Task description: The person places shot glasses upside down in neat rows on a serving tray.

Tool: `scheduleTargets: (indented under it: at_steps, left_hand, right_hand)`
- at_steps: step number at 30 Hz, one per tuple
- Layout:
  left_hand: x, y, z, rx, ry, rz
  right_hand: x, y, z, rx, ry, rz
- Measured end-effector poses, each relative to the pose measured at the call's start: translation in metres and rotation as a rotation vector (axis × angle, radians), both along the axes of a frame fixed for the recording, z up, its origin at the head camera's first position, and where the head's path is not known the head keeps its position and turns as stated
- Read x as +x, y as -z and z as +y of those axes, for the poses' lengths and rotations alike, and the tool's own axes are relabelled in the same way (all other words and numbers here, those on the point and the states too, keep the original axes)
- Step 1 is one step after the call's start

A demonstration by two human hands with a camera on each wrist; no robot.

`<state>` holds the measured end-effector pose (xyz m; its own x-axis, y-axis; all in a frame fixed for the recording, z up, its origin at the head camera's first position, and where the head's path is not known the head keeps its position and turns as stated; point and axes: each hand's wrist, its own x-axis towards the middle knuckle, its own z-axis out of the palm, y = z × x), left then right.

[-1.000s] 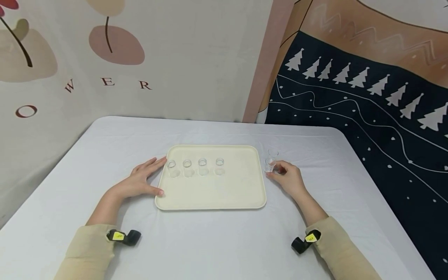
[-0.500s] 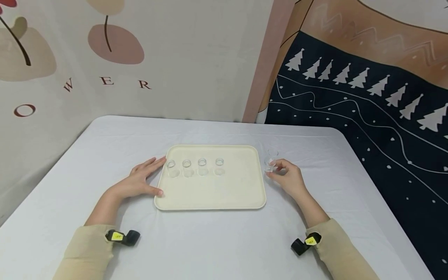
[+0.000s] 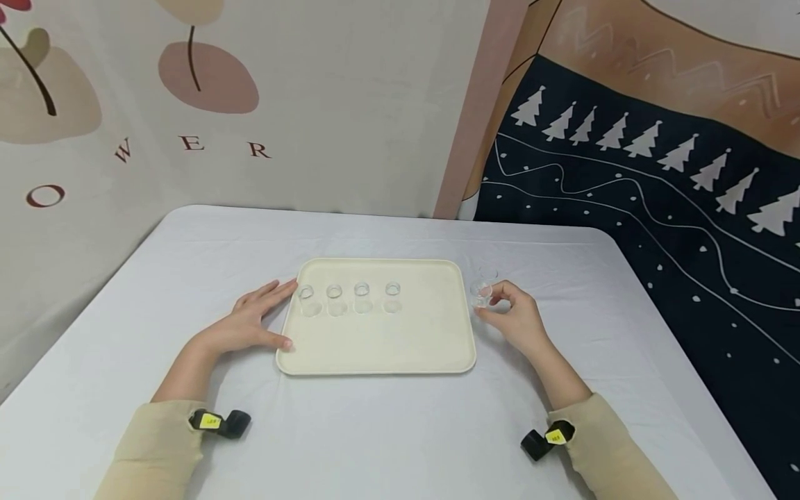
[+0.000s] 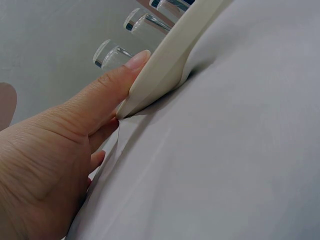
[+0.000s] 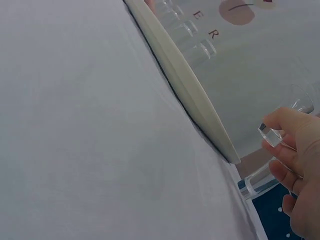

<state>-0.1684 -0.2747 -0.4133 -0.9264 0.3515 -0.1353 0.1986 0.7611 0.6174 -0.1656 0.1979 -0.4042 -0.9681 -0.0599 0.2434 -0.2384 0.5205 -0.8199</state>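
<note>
My left hand [image 3: 253,323] rests at the left edge of the cream tray [image 3: 375,351]. In the left wrist view its thumb lies on the rim, with the fingers along the outer side. My right hand [image 3: 515,316] pinches a small clear shot glass [image 3: 480,295] between thumb and fingers, just off the tray's right edge. That glass is mouth up and slightly raised, as the right wrist view shows. Behind it stands another clear shot glass [image 5: 257,182], partly hidden by my fingers. Several shot glasses [image 3: 361,298] form a row on the tray, seemingly bottom up.
A white cloth [image 3: 375,437] covers the table under the tray. Behind the table hang a pale printed wall cloth [image 3: 350,111] and a dark one with white trees [image 3: 562,187].
My right hand has lifted the shot glass slightly and moved it a little up, away from the glass behind. The left hand and tray have not moved.
</note>
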Motion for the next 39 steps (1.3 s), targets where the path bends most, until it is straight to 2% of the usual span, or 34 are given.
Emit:
scheduleTargets:
  at_steps: [16, 29, 39]
  left_hand:
    - [0.001, -0.001, 0.0, 0.009, 0.013, 0.011]
    - [-0.001, 0.001, 0.001, -0.002, 0.0, 0.01]
    - [0.0, -0.001, 0.001, -0.006, 0.0, 0.0]
  right_hand:
    - [0.007, -0.014, -0.005, 0.043, -0.014, 0.018]
    - [0.01, -0.033, -0.012, 0.048, -0.052, 0.125]
    - [-0.001, -0.044, -0.019, 0.082, -0.088, 0.213]
